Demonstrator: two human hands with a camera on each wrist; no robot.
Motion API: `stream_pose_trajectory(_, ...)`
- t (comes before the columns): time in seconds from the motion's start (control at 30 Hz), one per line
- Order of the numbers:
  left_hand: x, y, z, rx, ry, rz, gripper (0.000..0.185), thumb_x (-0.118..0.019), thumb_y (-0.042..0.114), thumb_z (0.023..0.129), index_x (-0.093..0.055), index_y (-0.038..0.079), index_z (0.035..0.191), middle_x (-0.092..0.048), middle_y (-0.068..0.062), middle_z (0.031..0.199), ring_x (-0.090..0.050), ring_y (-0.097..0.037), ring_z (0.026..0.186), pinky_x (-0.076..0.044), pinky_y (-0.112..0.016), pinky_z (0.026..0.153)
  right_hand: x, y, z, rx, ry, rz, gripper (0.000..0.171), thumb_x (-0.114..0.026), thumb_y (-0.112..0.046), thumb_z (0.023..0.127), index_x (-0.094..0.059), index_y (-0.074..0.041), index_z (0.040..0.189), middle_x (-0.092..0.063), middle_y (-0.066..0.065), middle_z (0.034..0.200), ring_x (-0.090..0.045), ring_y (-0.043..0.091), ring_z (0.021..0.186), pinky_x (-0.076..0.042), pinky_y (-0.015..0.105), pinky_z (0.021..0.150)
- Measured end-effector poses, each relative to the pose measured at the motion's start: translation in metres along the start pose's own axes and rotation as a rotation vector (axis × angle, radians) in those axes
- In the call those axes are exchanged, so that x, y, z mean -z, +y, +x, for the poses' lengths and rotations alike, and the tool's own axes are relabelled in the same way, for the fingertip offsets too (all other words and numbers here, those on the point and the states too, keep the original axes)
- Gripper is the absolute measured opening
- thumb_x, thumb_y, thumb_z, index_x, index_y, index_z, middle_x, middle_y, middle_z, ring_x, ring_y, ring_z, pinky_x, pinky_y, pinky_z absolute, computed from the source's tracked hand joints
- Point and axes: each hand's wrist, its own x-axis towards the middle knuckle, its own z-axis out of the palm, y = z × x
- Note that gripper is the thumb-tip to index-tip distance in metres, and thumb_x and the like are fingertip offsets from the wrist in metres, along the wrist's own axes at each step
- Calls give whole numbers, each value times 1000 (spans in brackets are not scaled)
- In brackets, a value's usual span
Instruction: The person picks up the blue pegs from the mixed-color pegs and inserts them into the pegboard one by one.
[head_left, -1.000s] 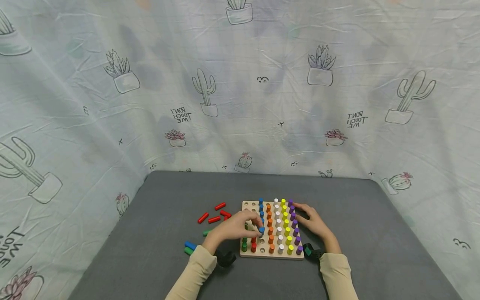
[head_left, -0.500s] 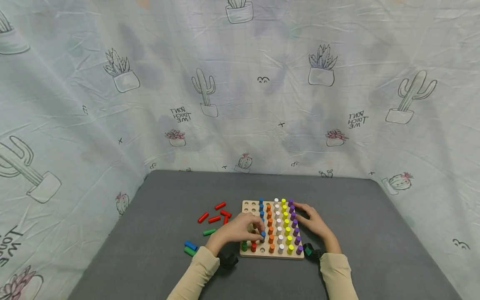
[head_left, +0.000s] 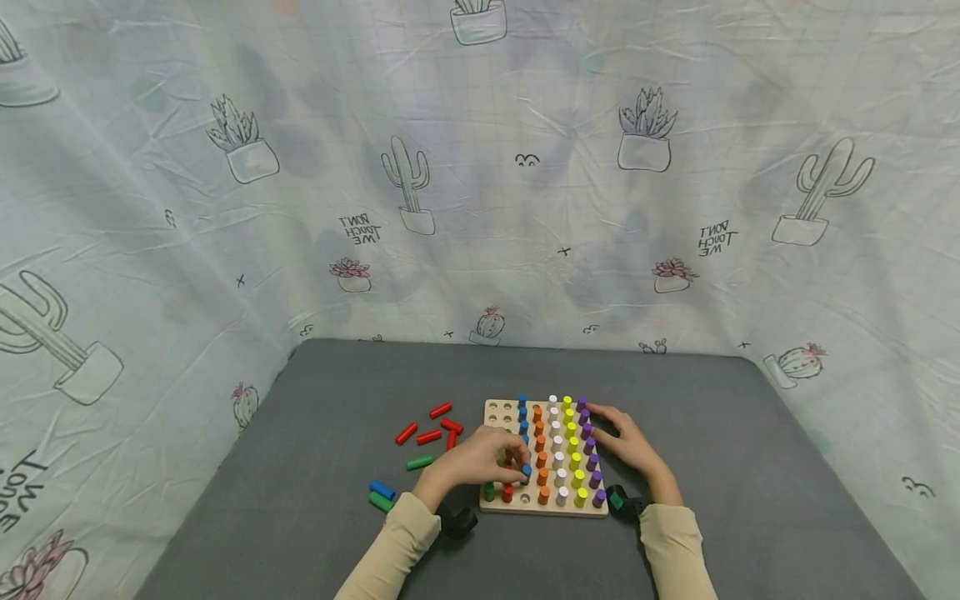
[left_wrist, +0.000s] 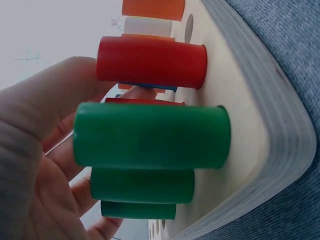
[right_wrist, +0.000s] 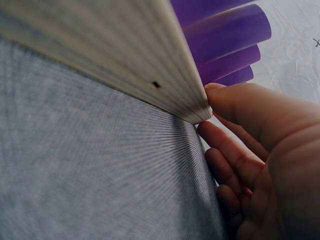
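My left hand [head_left: 480, 457] pinches the top of a blue peg [head_left: 527, 472] between thumb and fingertip. That peg stands upright in the blue column of a wooden pegboard [head_left: 566, 511], near its front. In the left wrist view, red [left_wrist: 152, 62] and green pegs [left_wrist: 150, 136] stand between the camera and the fingers, hiding most of the blue peg. My right hand [head_left: 628, 446] touches the board's right edge with thumb and fingertips, beside the purple pegs [head_left: 589, 447]. The right wrist view shows its thumb [right_wrist: 235, 102] at the upper rim and the other fingers bent lower down.
Several loose red pegs [head_left: 429, 437] lie left of the board, with a green peg [head_left: 419, 463] nearer. Closer still are another blue peg [head_left: 382, 489] and a green one [head_left: 381, 502]. Orange, white and yellow columns fill the board's right side. A cactus-print cloth [head_left: 480, 208] hangs behind the grey table [head_left: 360, 383].
Over the last second, my left hand brought the blue peg slightly toward the front of the board; in the last half second it barely moved. My right hand stayed at the edge.
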Motion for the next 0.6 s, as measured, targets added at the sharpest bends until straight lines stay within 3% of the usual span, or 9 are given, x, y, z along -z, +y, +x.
stream_pose_trajectory(0.6,6,6,-4,28,-10,-49,14,-69,24,84,-66,15,93,-64,10,87,-57,4,76,-49,-18,71,0,0,0,4,7,-5,45,-61,-17,89,-50,-3,131,-50,20,130,-42,38,120,-28,60,97)
